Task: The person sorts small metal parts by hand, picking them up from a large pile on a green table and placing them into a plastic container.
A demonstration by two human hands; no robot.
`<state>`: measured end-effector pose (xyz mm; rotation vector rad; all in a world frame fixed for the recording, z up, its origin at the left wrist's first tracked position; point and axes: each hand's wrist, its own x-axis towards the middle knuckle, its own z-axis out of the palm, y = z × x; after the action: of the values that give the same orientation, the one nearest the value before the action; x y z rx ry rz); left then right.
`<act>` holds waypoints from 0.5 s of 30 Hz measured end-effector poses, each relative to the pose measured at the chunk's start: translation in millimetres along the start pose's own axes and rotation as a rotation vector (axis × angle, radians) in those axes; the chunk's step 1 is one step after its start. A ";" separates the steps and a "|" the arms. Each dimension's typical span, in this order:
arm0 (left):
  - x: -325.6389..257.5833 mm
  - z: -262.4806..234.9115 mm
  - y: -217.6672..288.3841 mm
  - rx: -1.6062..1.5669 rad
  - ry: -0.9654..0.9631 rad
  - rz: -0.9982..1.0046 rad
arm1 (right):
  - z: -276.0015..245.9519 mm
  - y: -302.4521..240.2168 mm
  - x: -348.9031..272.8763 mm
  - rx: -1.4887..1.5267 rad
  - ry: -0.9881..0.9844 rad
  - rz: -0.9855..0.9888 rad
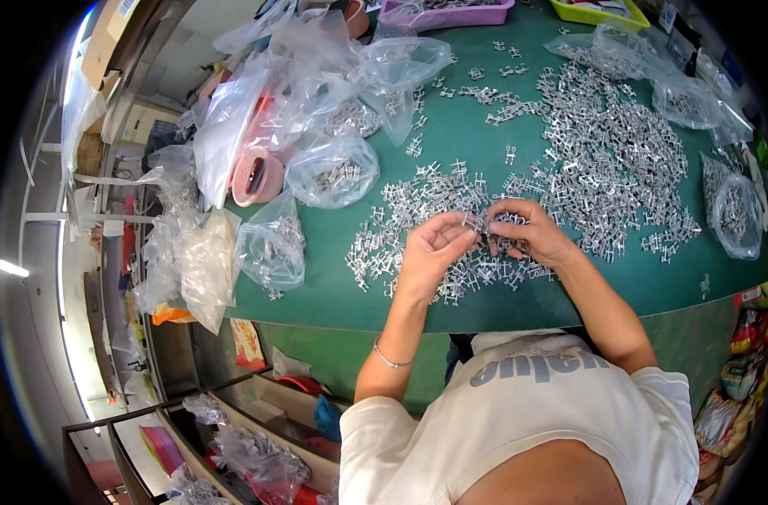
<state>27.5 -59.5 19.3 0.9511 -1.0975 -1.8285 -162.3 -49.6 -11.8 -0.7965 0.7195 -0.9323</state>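
Observation:
Small silvery H-shaped metal pieces (pixel 401 202) lie in a loose heap on the green tabletop (pixel 325 252). Over this heap my two hands meet. My left hand (pixel 437 250) pinches a small metal piece (pixel 472 222) between thumb and fingers, its other fingers curled. Right beside it, my right hand (pixel 531 231) is curled round several metal pieces (pixel 510 241), its fingertips close to the left hand's piece. Exactly how the pieces sit in the fingers is partly hidden. A second, larger heap of the same pieces (pixel 607 160) spreads to the right.
Clear plastic bags of metal pieces (pixel 333 172) stand at left, another bag (pixel 735 215) at the right edge. A pink container (pixel 257 177) sits among the left bags. Purple (pixel 447 15) and yellow (pixel 607 17) trays line the far edge. Open drawers (pixel 266 412) are below left.

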 end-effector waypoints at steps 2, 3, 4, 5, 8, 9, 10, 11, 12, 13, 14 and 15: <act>-2.7 5.9 3.4 0.091 0.046 0.053 | -0.3 -0.4 -1.1 0.043 -0.005 0.020; -3.4 5.7 3.8 0.097 0.028 0.049 | -0.5 -1.3 -1.6 0.068 -0.005 0.039; -4.1 5.0 4.7 0.102 0.009 0.045 | -1.1 -2.7 -2.2 0.092 -0.004 0.057; -4.6 4.0 5.7 0.107 -0.009 0.041 | -1.3 -3.9 -2.8 0.116 -0.003 0.075; -1.5 -5.4 4.3 0.024 -0.031 -0.110 | 0.1 -5.1 -5.8 -0.069 0.028 -0.042; -0.7 -5.6 3.9 -0.008 -0.030 -0.145 | 1.6 -4.8 -6.3 -0.148 0.073 -0.082; 0.2 -5.3 3.2 -0.040 -0.029 -0.181 | 3.9 -4.5 -6.2 -0.227 0.117 -0.122; 0.8 -4.8 2.1 -0.073 -0.029 -0.216 | 5.4 -4.3 -5.8 -0.307 0.163 -0.163; 0.8 -2.6 -1.9 -0.050 -0.012 -0.182 | 4.7 -0.6 -3.2 -0.358 0.182 -0.293; 0.1 0.9 -8.1 -0.028 0.005 -0.148 | 4.3 4.7 1.5 -0.409 0.201 -0.423; -0.3 3.0 -11.1 -0.005 0.022 -0.114 | 3.4 6.6 1.4 -0.418 0.216 -0.446; -0.2 2.7 -11.7 0.006 0.016 -0.118 | 5.3 5.6 1.8 -0.428 0.230 -0.467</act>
<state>22.4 -54.7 9.6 1.0524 -1.0571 -1.9098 -154.9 -47.8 -14.1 -1.2835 0.9743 -1.3267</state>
